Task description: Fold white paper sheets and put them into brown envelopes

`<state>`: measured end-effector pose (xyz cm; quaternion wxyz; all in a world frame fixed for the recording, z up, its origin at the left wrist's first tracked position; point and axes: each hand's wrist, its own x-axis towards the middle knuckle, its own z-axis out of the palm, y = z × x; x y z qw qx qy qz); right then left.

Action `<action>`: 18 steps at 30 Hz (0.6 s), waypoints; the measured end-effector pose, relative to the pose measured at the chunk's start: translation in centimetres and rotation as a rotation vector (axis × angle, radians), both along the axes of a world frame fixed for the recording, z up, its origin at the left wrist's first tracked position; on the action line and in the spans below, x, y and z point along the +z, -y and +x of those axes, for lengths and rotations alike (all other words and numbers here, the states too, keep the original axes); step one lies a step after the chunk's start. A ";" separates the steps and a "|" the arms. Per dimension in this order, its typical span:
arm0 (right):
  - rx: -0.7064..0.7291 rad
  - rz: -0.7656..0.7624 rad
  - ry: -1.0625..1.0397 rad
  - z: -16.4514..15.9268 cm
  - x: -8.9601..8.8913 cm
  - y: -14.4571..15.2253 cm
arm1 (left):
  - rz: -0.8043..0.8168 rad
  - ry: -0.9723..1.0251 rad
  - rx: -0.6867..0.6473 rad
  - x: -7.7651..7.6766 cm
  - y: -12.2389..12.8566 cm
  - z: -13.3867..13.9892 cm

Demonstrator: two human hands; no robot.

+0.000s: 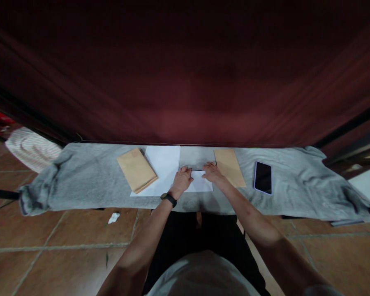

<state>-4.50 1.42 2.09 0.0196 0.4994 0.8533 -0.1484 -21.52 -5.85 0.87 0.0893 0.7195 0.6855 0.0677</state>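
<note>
A folded sheet of white paper (199, 185) lies on the grey cloth in front of me, its crease along the far side. At its left end, my left hand (183, 179), with a dark watch (169, 199) on the wrist, grips the far corner with bent fingers. The far right corner is under the closed fingers of my right hand (211, 172). Larger white paper (163, 164) lies to the left, partly beneath a stack of brown envelopes (136, 169). A single brown envelope (230, 166) rests flat beside my right hand, partly behind the forearm.
Grey cloth (89, 176) covers the long narrow table. A phone (263, 177) lies face up at the right. Dark red panelling (185, 90) rises behind the table. Striped fabric (33, 148) sits at the far left, and a scrap of white paper (114, 217) is on the tiled floor.
</note>
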 end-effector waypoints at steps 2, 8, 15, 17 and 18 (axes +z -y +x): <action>0.025 0.017 -0.036 0.1 0.9 0.4 | 0.016 0.011 0.006 0.5 -0.3 -0.2; 0.093 0.166 -0.208 1.9 4.3 1.9 | 0.179 0.039 0.040 4.2 0.4 -0.4; 0.194 0.340 -0.277 4.9 -0.4 7.4 | 0.248 -0.070 -0.134 1.5 5.6 1.3; 0.197 0.316 -0.254 5.6 -2.7 9.2 | 0.206 -0.096 -0.174 -0.6 7.2 1.9; 0.196 0.303 -0.249 6.0 -3.6 10.0 | 0.193 -0.103 -0.174 -1.4 8.0 2.1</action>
